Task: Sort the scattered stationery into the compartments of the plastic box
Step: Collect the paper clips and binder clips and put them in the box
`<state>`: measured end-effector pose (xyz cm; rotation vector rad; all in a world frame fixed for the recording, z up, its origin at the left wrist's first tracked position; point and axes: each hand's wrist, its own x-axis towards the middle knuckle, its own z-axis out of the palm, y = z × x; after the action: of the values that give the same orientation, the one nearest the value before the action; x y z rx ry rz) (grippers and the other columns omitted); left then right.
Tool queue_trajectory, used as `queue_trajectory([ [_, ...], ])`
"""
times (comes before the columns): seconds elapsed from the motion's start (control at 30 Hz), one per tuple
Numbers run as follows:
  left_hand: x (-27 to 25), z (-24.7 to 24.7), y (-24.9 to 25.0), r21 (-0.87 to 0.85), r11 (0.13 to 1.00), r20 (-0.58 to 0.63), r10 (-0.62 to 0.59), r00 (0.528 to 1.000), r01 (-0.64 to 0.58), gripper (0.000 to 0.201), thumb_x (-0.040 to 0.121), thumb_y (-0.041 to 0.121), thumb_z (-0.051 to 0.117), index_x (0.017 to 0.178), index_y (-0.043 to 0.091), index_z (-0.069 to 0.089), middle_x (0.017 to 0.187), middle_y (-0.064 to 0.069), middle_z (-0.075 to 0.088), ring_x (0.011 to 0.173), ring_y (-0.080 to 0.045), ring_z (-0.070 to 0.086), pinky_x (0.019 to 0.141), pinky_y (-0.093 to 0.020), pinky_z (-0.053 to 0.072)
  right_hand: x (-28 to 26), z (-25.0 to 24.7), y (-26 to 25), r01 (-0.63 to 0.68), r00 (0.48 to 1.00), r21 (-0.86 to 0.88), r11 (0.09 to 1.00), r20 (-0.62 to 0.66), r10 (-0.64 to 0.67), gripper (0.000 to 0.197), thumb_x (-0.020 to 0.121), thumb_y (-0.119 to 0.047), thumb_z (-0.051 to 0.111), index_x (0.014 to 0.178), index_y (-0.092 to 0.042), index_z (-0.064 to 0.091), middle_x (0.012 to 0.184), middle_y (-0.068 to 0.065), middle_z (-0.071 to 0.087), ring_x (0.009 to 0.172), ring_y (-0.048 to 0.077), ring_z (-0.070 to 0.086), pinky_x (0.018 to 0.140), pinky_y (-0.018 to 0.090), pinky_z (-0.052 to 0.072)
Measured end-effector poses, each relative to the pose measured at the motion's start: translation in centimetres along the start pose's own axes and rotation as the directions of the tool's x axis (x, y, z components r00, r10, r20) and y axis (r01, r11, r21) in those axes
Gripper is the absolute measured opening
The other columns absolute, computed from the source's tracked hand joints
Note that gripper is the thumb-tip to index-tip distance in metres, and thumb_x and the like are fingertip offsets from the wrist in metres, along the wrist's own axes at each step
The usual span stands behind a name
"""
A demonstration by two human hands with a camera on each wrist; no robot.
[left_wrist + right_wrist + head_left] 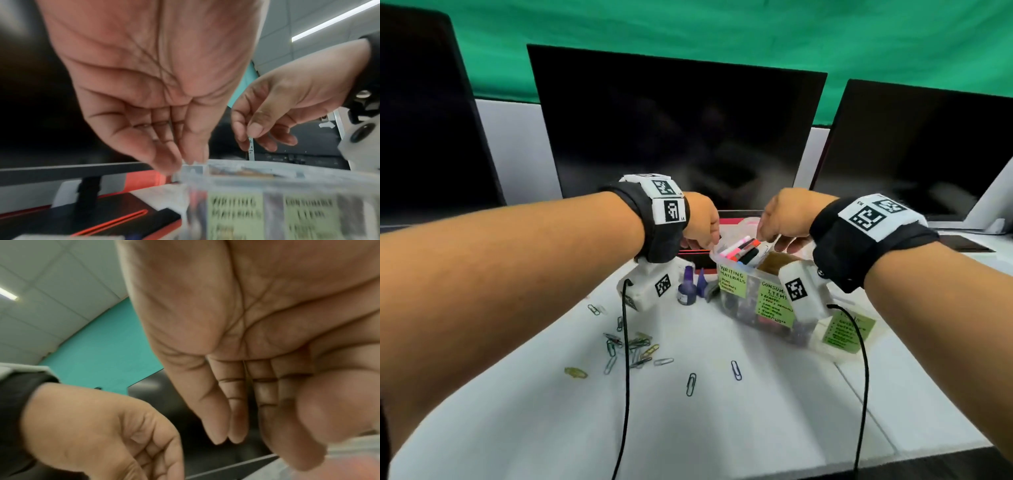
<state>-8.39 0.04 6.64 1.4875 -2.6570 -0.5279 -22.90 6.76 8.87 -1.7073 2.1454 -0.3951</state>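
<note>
The clear plastic box [748,318] with green labels stands on the white desk, with coloured pens [739,250] upright in its left compartment. My left hand [705,236] is at the box's far left corner. In the left wrist view its thumb and fingertips [195,155] close on the box rim [267,165]. My right hand [774,236] hovers over the box and pinches a thin white strip with dark marks [251,149], held upright above the compartments. Loose paper clips [626,346] lie scattered on the desk in front of the box.
A purple ink bottle [687,291] stands just left of the box. Dark monitors [681,130] close off the back. A black and red notebook [102,219] lies behind the box. Two black cables [626,377] hang from the wrists across the desk.
</note>
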Motion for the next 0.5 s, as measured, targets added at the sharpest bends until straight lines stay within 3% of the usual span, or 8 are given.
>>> queue_trajectory([
  [0.07, -2.1, 0.8, -2.3, 0.103, 0.994, 0.066, -0.045, 0.997, 0.038, 0.025, 0.089, 0.01, 0.063, 0.113, 0.009, 0.066, 0.074, 0.002, 0.061, 0.069, -0.014, 0.06, 0.052, -0.015, 0.049, -1.3, 2.6, -1.3, 0.064, 0.997, -0.037, 0.997, 0.034, -0.062, 0.021, 0.086, -0.011, 0.065, 0.103, 0.002, 0.067, 0.102, 0.019, 0.07, 0.074, 0.024, 0.061, 0.077, 0.038, 0.056],
  [0.17, -5.4, 2.5, -5.8, 0.287, 0.952, 0.161, -0.152, 0.975, 0.101, 0.033, 0.087, 0.017, 0.068, 0.119, 0.012, 0.063, 0.095, -0.004, 0.068, 0.079, -0.015, 0.061, 0.047, -0.01, 0.045, -3.0, 7.3, -2.9, 0.16, 0.982, -0.15, 0.976, 0.126, -0.142, 0.019, 0.084, -0.022, 0.069, 0.094, -0.006, 0.068, 0.084, 0.012, 0.066, 0.068, 0.022, 0.058, 0.067, 0.032, 0.057],
  [0.27, -8.6, 4.5, -8.8, 0.453, 0.882, 0.256, -0.267, 0.929, 0.128, 0.042, 0.085, 0.025, 0.07, 0.124, 0.015, 0.059, 0.106, -0.007, 0.068, 0.062, -0.011, 0.057, 0.038, -0.008, 0.041, -4.4, 11.8, -4.1, 0.283, 0.939, -0.417, 0.864, 0.306, -0.16, 0.028, 0.082, -0.037, 0.069, 0.093, -0.013, 0.063, 0.075, 0.003, 0.055, 0.058, 0.019, 0.051, 0.052, 0.02, 0.041],
  [0.33, -9.2, 5.2, -9.2, 0.537, 0.838, 0.278, -0.283, 0.918, 0.096, 0.046, 0.085, 0.03, 0.069, 0.127, 0.017, 0.055, 0.116, -0.006, 0.068, 0.054, -0.006, 0.049, 0.041, -0.01, 0.038, -4.3, 12.5, -3.3, 0.296, 0.934, -0.572, 0.765, 0.34, -0.107, 0.038, 0.079, -0.048, 0.069, 0.079, -0.013, 0.054, 0.065, -0.002, 0.044, 0.051, 0.012, 0.04, 0.045, 0.019, 0.03],
  [0.43, -10.7, 6.2, -10.3, 0.602, 0.797, 0.316, -0.297, 0.901, 0.052, 0.054, 0.084, 0.035, 0.07, 0.131, 0.019, 0.05, 0.123, -0.005, 0.065, 0.05, -0.002, 0.046, 0.036, -0.008, 0.033, -4.0, 13.5, -2.1, 0.228, 0.921, -0.649, 0.726, 0.385, 0.055, 0.051, 0.068, -0.061, 0.071, 0.068, -0.014, 0.052, 0.06, -0.003, 0.047, 0.05, 0.011, 0.042, 0.045, 0.021, 0.031],
  [0.5, -11.3, 7.0, -11.7, 0.603, 0.796, 0.318, -0.305, 0.898, 0.057, 0.056, 0.081, 0.037, 0.072, 0.129, 0.018, 0.05, 0.121, -0.004, 0.066, 0.045, 0.001, 0.046, 0.031, -0.006, 0.031, -3.8, 13.9, -1.1, 0.177, 0.9, -0.614, 0.769, 0.418, 0.126, 0.052, 0.066, -0.056, 0.077, 0.087, -0.012, 0.06, 0.066, -0.004, 0.051, 0.052, 0.009, 0.046, 0.045, 0.019, 0.035],
])
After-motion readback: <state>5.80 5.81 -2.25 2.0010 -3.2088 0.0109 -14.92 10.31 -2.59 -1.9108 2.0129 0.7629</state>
